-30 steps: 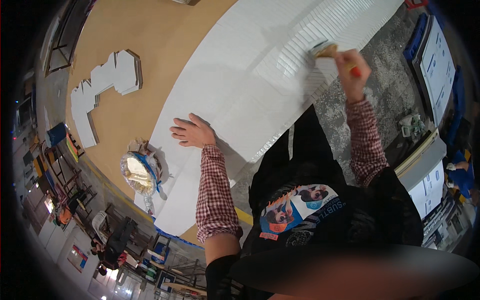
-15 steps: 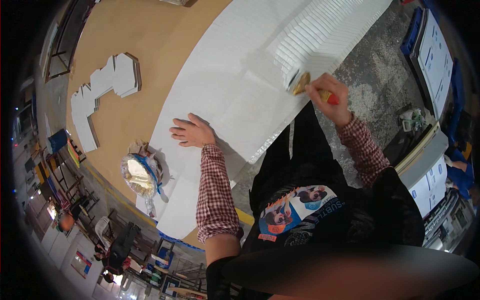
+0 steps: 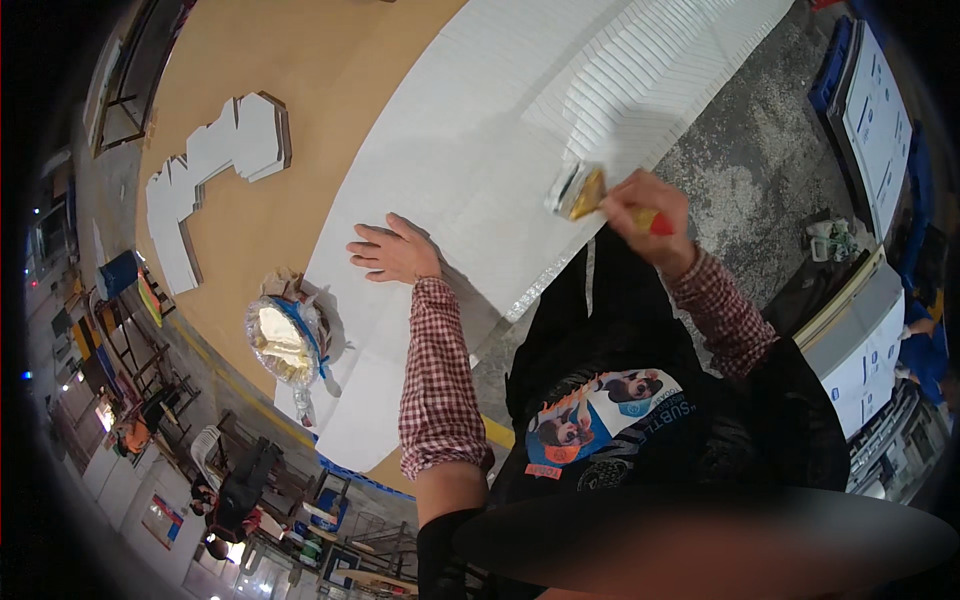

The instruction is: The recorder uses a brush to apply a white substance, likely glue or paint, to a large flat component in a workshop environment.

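Brush (image 3: 582, 194), likely light, soft-bristled, best held by its handle (image 3: 651, 221), which right hand (image 3: 664, 203) pinches; sheets (image 3: 470, 165) lie under left hand (image 3: 402, 254), fingers spread.

The paintbrush (image 3: 588, 194) was a wide flat one, gold-looking midsection, yellow handle with a red end. Bristle end pointed left, right over the white sheets (image 3: 450, 165) near their close edge, couldn't tell if it was touching. The sheets were fanned out in a long diagonal spread on the tan table (image 3: 320, 90), edges overlapping in narrow steps toward the upper right.
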Tool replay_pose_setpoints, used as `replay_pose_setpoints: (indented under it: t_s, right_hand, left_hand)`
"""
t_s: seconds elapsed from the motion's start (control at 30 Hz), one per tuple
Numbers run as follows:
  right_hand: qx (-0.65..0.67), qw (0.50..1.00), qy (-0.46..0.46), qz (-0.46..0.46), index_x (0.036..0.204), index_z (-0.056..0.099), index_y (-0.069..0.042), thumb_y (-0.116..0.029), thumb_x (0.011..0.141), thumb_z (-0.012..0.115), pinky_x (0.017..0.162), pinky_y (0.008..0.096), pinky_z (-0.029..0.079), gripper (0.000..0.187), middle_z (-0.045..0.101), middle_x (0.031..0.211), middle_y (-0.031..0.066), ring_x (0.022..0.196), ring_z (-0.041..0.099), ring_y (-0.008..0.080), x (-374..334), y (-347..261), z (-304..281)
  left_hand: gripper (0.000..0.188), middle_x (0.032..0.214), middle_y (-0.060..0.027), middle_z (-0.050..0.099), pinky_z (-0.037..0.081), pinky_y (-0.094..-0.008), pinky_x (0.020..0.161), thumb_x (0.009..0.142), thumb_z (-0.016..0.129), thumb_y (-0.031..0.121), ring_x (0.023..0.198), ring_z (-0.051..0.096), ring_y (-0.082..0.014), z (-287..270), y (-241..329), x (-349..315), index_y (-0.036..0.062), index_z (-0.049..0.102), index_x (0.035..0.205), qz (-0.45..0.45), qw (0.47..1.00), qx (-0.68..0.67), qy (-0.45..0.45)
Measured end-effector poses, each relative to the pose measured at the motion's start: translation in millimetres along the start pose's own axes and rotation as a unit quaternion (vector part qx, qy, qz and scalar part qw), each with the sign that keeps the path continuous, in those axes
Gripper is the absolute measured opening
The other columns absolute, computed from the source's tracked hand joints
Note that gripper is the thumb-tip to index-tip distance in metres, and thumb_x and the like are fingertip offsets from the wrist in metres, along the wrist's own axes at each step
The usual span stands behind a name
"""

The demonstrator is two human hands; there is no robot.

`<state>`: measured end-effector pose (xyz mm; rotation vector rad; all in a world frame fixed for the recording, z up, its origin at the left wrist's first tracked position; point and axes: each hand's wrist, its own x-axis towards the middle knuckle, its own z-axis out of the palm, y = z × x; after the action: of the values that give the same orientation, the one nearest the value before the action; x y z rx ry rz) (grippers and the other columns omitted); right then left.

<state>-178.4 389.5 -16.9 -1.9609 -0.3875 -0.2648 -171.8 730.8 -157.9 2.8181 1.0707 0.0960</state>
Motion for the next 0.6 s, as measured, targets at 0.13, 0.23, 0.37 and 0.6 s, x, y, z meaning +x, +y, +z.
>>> replay_pose_setpoints:
  t_s: [0.13,0.23,0.37,0.6]
  right_hand:
    - [-0.135,0.967,0.161,0.143,0.076,0.067,-0.003,-0.008,0.079,0.075,0.057,0.0274,0.05,0.01,0.064,0.075,0.0073,0.064,0.062,0.015,-8,18,-6]
    - [-0.138,0.989,0.004,0.051,0.076,0.067,-0.003,-0.006,0.079,0.074,0.057,0.0282,0.05,0.008,0.065,0.075,0.0078,0.065,0.062,0.0154,-13,15,-2]
    - [0.011,0.999,-0.008,-0.036,0.077,0.067,-0.005,-0.008,0.08,0.072,0.056,0.0289,0.051,0.007,0.066,0.076,0.0065,0.065,0.062,0.0147,4,7,-5]
    - [-0.147,0.973,0.15,0.092,0.079,0.065,-0.002,-0.006,0.081,0.073,0.059,0.0265,0.051,0.009,0.063,0.073,0.0058,0.065,0.061,0.0137,47,27,-5]
  left_hand:
    - [0.069,0.153,-0.0302,0.017,0.018,-0.0672,0.106,0.099,0.031,0.055,0.14,0.016,-0.0491,-4,2,-1,0.0075,0.024,0.149,-0.003,1.0,0.003,-0.01]
    - [0.069,0.152,-0.0302,0.017,0.018,-0.0671,0.106,0.099,0.031,0.055,0.14,0.016,-0.049,-6,4,-1,0.0069,0.024,0.148,-0.004,1.0,0.002,-0.009]
    - [0.069,0.152,-0.0303,0.017,0.017,-0.0668,0.106,0.099,0.031,0.054,0.14,0.016,-0.0489,-5,3,-1,0.0062,0.023,0.148,0.0,1.0,0.003,-0.007]
    - [0.067,0.153,-0.0301,0.016,0.018,-0.0667,0.106,0.1,0.032,0.052,0.14,0.016,-0.0486,-4,3,-1,0.0062,0.024,0.148,0.007,1.0,0.004,0.001]
